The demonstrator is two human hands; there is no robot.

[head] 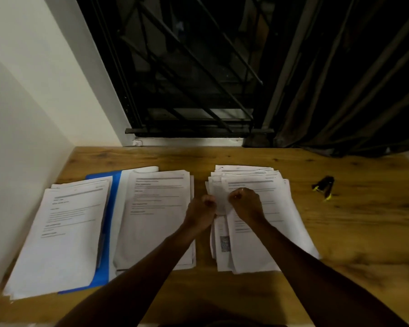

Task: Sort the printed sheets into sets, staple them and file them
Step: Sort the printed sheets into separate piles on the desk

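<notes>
Hands (224,204) hide sheet (219,197) edge.

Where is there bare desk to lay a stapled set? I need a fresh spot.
Bare wood lies right of the loose right pile, around the stapler, and along the back edge by the window. The left half is crowded: two stacks on the blue folder.

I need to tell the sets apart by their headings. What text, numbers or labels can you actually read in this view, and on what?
None can be read.
Left stack: heading and body lines, blurred.
Middle stack: grey header bar and text lines, blurred.
Right stack, under both hands: text too blurred; a small square patterned print low on one sheet, unreadable.
Blue folder: no label visible.
Stapler: no brand visible.
</notes>
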